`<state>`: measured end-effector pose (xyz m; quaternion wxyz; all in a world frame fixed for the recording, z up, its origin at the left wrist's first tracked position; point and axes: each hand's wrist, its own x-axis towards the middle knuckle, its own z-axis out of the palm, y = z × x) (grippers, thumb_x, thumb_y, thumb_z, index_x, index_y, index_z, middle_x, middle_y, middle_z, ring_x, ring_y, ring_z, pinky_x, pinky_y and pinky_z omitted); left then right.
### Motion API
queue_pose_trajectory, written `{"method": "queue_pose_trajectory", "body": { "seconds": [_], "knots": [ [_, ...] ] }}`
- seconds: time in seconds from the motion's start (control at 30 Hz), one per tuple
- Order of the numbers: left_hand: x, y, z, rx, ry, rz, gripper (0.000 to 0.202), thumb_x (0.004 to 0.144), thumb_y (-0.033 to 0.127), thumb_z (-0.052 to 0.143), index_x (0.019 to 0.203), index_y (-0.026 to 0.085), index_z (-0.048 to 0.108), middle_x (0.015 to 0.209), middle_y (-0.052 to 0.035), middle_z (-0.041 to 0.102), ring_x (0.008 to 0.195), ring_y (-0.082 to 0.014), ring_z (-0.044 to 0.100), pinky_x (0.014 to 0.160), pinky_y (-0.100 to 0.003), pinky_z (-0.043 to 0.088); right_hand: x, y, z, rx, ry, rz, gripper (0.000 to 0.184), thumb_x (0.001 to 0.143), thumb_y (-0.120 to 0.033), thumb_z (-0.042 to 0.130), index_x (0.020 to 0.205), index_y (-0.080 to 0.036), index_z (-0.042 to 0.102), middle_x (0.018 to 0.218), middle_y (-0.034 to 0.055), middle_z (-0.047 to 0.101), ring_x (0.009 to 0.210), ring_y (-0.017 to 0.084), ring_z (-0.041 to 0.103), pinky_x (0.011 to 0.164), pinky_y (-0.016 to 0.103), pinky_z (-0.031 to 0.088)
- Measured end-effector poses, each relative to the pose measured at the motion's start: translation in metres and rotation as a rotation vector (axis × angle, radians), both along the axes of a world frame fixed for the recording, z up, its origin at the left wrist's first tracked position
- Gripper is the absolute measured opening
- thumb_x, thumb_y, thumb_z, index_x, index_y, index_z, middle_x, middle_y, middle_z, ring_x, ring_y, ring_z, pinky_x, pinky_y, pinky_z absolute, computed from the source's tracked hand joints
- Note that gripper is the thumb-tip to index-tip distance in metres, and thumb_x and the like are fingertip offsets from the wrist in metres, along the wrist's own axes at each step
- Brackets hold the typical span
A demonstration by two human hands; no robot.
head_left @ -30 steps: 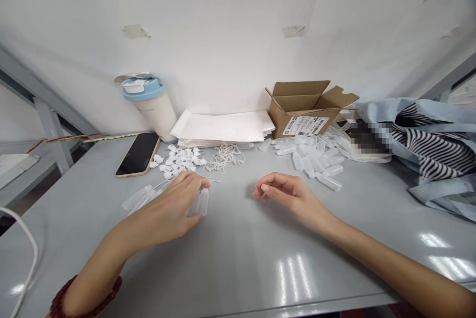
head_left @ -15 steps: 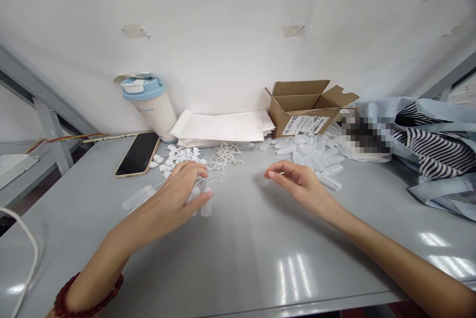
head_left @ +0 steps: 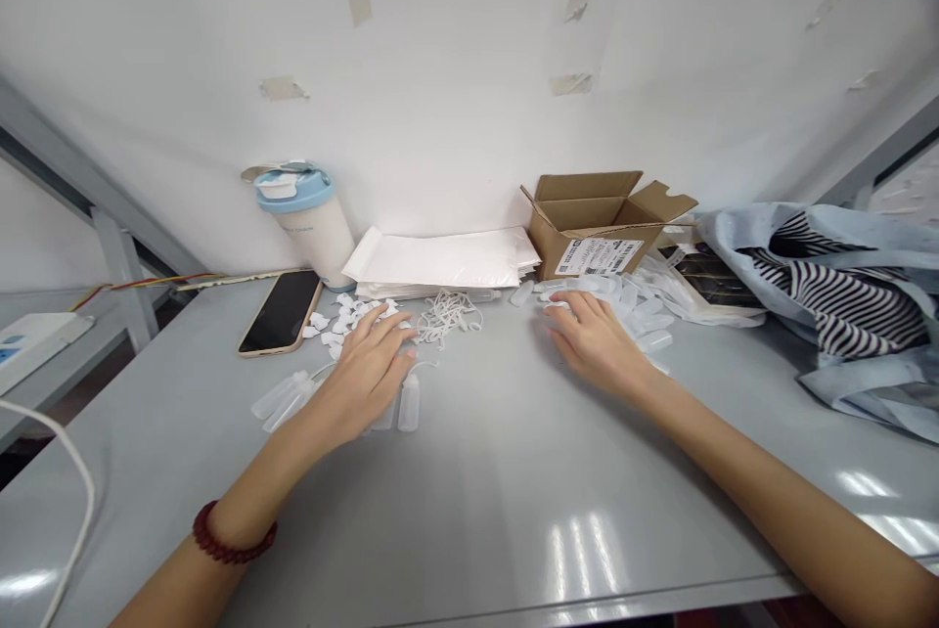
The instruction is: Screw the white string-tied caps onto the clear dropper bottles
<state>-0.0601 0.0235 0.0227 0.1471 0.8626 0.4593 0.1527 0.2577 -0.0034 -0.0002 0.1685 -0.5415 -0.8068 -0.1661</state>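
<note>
My left hand (head_left: 365, 379) hovers with fingers apart at the near edge of a pile of small white caps (head_left: 344, 319); I see nothing held in it. Beneath and beside it lie small translucent bottles with thin white strings, one of them a bottle (head_left: 409, 405) right of my thumb. Over the near left side of a heap of loose translucent bottles (head_left: 646, 315) reaches my right hand (head_left: 598, 344), fingers extended and apart. Whether its fingertips touch a bottle, I cannot tell. Between the hands, farther back, sits a tangle of white strings (head_left: 447, 315).
White envelopes (head_left: 444, 258) lie stacked against the wall, beside an open cardboard box (head_left: 598, 251). At the left are a phone (head_left: 281, 313) and a blue-lidded tumbler (head_left: 315, 232). A blue fabric bag (head_left: 828, 354) lies at the right on the grey table (head_left: 484, 511).
My right hand has moved right and away from me to the bottle heap, its fingers straightening. My left hand's fingers have spread near the caps. The camera view has shifted slightly.
</note>
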Motion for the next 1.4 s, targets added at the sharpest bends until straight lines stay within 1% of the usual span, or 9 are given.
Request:
{"method": "queue_pose_trajectory", "body": {
  "seconds": [0.17, 0.3, 0.5, 0.63, 0.77, 0.93, 1.17, 1.3, 1.4],
  "knots": [
    [0.003, 0.007, -0.006, -0.002, 0.025, -0.022, 0.04, 0.096, 0.033, 0.027, 0.118, 0.016, 0.056, 0.14, -0.0079, 0.047, 0.141, -0.028, 0.017, 0.112, -0.055, 0.02, -0.003, 0.014, -0.005, 0.015, -0.199, -0.006, 0.03, 0.089, -0.003, 0.039, 0.114, -0.006, 0.056, 0.128, 0.0214, 0.056, 0.12, 0.035, 0.047, 0.088, 0.047, 0.041],
    [0.005, 0.011, -0.008, 0.005, 0.014, -0.013, 0.039, 0.095, 0.03, 0.028, 0.119, 0.016, 0.056, 0.131, -0.0077, 0.054, 0.135, -0.029, 0.025, 0.11, -0.054, 0.024, -0.004, 0.022, -0.009, -0.053, -0.216, 0.045, 0.047, 0.085, 0.007, 0.03, 0.129, -0.002, 0.044, 0.138, 0.0193, 0.051, 0.129, 0.032, 0.041, 0.093, 0.046, 0.039],
    [0.011, 0.01, -0.002, 0.025, -0.061, -0.031, 0.035, 0.094, 0.028, 0.03, 0.114, 0.016, 0.057, 0.124, -0.0093, 0.055, 0.125, -0.0275, 0.035, 0.107, -0.052, 0.029, -0.002, 0.025, -0.009, -0.173, -0.219, 0.082, 0.057, 0.083, 0.006, 0.031, 0.139, -0.006, 0.034, 0.147, 0.0165, 0.039, 0.136, 0.033, 0.033, 0.092, 0.045, 0.042],
    [0.011, 0.008, 0.003, -0.023, -0.134, 0.006, 0.039, 0.094, 0.033, 0.03, 0.118, 0.015, 0.055, 0.127, -0.0109, 0.051, 0.126, -0.0259, 0.036, 0.108, -0.049, 0.03, -0.001, 0.027, -0.007, -0.17, -0.189, 0.087, 0.059, 0.082, 0.007, 0.031, 0.139, -0.007, 0.033, 0.145, 0.0168, 0.041, 0.134, 0.031, 0.034, 0.094, 0.045, 0.041],
    [0.008, 0.009, 0.003, -0.087, -0.167, 0.032, 0.042, 0.094, 0.036, 0.029, 0.119, 0.017, 0.057, 0.131, -0.0089, 0.051, 0.133, -0.0262, 0.03, 0.11, -0.048, 0.029, -0.001, 0.027, -0.006, -0.126, -0.184, 0.093, 0.061, 0.078, 0.008, 0.034, 0.135, -0.011, 0.042, 0.135, 0.0169, 0.049, 0.123, 0.033, 0.042, 0.09, 0.044, 0.044],
    [0.004, 0.012, -0.002, -0.083, -0.097, 0.029, 0.041, 0.095, 0.037, 0.03, 0.114, 0.019, 0.061, 0.131, -0.0063, 0.055, 0.137, -0.0273, 0.025, 0.111, -0.052, 0.027, 0.001, 0.028, -0.01, -0.086, -0.134, 0.072, 0.043, 0.08, 0.005, 0.038, 0.114, -0.01, 0.058, 0.123, 0.0207, 0.051, 0.109, 0.032, 0.049, 0.086, 0.044, 0.047],
    [0.003, 0.007, 0.005, -0.041, -0.157, 0.079, 0.046, 0.094, 0.038, 0.03, 0.124, 0.015, 0.054, 0.134, -0.0096, 0.052, 0.133, -0.0268, 0.031, 0.111, -0.049, 0.027, 0.005, 0.027, -0.013, -0.059, 0.026, 0.159, 0.031, 0.086, -0.003, 0.036, 0.097, -0.011, 0.063, 0.118, 0.0207, 0.055, 0.108, 0.03, 0.054, 0.087, 0.046, 0.05],
    [0.003, 0.0, 0.011, 0.036, -0.243, 0.145, 0.045, 0.094, 0.038, 0.032, 0.13, 0.017, 0.049, 0.138, -0.0087, 0.048, 0.133, -0.0256, 0.031, 0.112, -0.048, 0.026, 0.005, 0.019, -0.011, -0.089, 0.165, 0.206, 0.027, 0.089, -0.01, 0.037, 0.096, -0.015, 0.063, 0.115, 0.0173, 0.057, 0.105, 0.028, 0.057, 0.086, 0.045, 0.051],
    [0.005, -0.003, 0.009, 0.083, -0.233, 0.141, 0.047, 0.094, 0.038, 0.032, 0.135, 0.018, 0.044, 0.142, -0.0089, 0.043, 0.135, -0.026, 0.028, 0.113, -0.049, 0.024, 0.002, 0.015, -0.013, -0.122, 0.23, 0.173, 0.026, 0.091, -0.016, 0.039, 0.104, -0.016, 0.061, 0.117, 0.0174, 0.055, 0.107, 0.028, 0.057, 0.088, 0.045, 0.051]
  ]
}}
